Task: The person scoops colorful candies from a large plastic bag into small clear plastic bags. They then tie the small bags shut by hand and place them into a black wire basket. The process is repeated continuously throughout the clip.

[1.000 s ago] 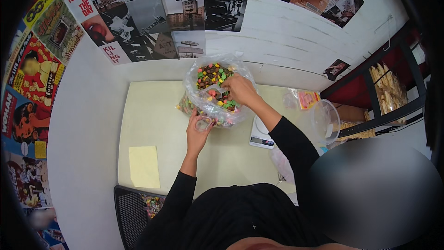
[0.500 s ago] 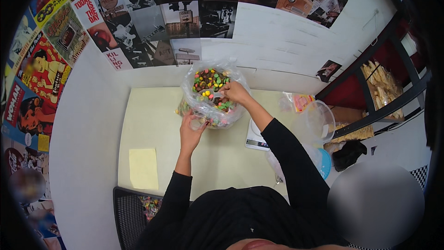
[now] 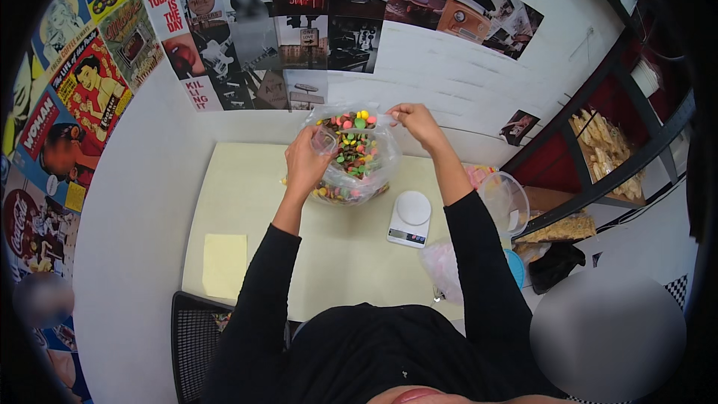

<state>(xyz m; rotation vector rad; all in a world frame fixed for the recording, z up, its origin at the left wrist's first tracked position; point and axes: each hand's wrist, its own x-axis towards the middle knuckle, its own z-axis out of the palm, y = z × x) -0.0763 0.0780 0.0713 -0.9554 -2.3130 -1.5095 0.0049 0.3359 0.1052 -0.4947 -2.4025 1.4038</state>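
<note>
A large clear plastic bag (image 3: 383,157) full of colourful round candies (image 3: 351,151) stands at the far side of the table, its mouth gaping upward. My left hand (image 3: 305,158) is at the bag's left rim, fingers curled around a small clear plastic cup (image 3: 324,141). The cup is see-through, and I cannot tell whether anything is in it. At the bag's far right edge, my right hand (image 3: 413,121) pinches the plastic between thumb and fingertips.
A white kitchen scale (image 3: 410,217) sits right of the bag. Farther right are a clear round tub (image 3: 504,202), a pinkish plastic bag (image 3: 443,268) and a blue lid (image 3: 514,268). Yellow paper (image 3: 224,265) lies left. A black mesh chair (image 3: 196,344) stands at the near left.
My right hand has come out of the candies to the bag's far right edge. My left hand has moved up and away from me along the bag's left side with the cup.
</note>
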